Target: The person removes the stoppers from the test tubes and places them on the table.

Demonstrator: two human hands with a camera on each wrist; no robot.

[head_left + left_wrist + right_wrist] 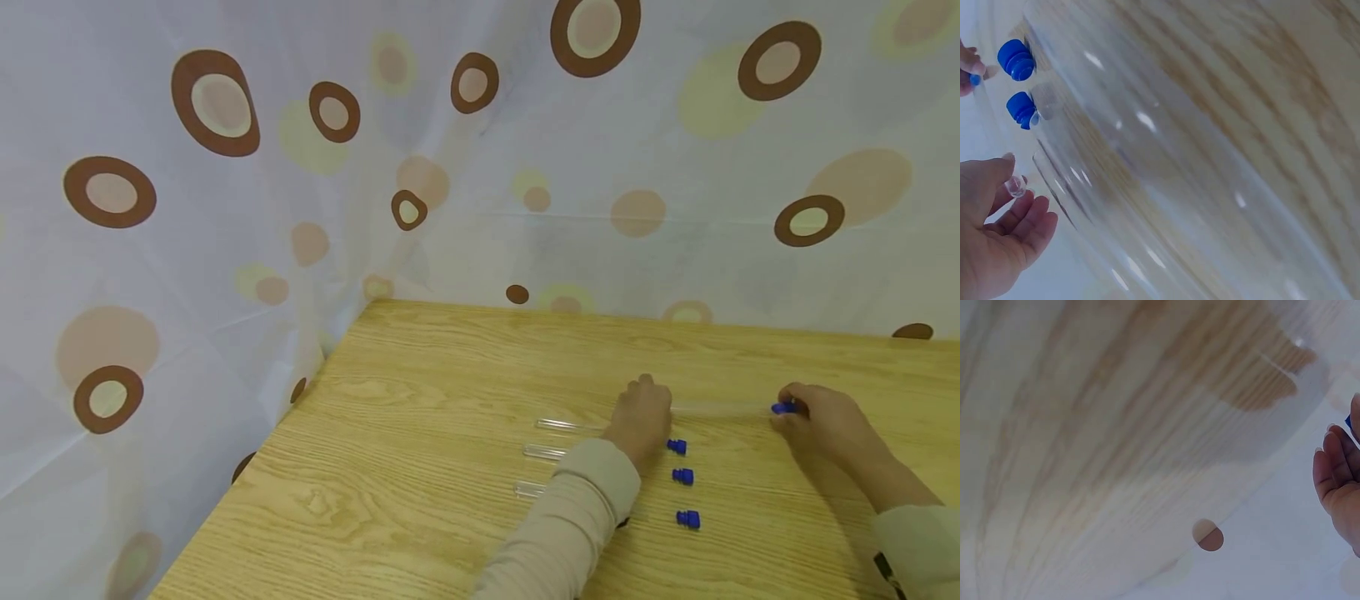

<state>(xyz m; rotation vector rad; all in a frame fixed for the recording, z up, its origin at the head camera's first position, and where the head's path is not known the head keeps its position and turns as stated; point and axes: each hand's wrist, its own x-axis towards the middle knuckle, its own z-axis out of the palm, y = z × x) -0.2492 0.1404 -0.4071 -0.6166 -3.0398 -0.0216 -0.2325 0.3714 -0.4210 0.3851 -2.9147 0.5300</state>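
My left hand (643, 417) pinches the rounded end of a clear test tube (720, 409), seen close up in the left wrist view as a glassy tip (1016, 185) between thumb and fingers. At the tube's other end, to the right, my right hand (828, 423) pinches a blue stopper (783, 408) at the tube's mouth. How far the stopper sits in the tube I cannot tell. In the right wrist view, only part of the right hand (1344, 481) shows at the edge, with a bit of blue by the thumb.
Three more clear tubes, the top one (566, 425) farthest back, lie on the wooden table (420, 450), partly hidden by the left arm. Three blue stoppers, including the nearest one (687, 519), lie to their right. A patterned curtain (465, 258) hangs behind and to the left.
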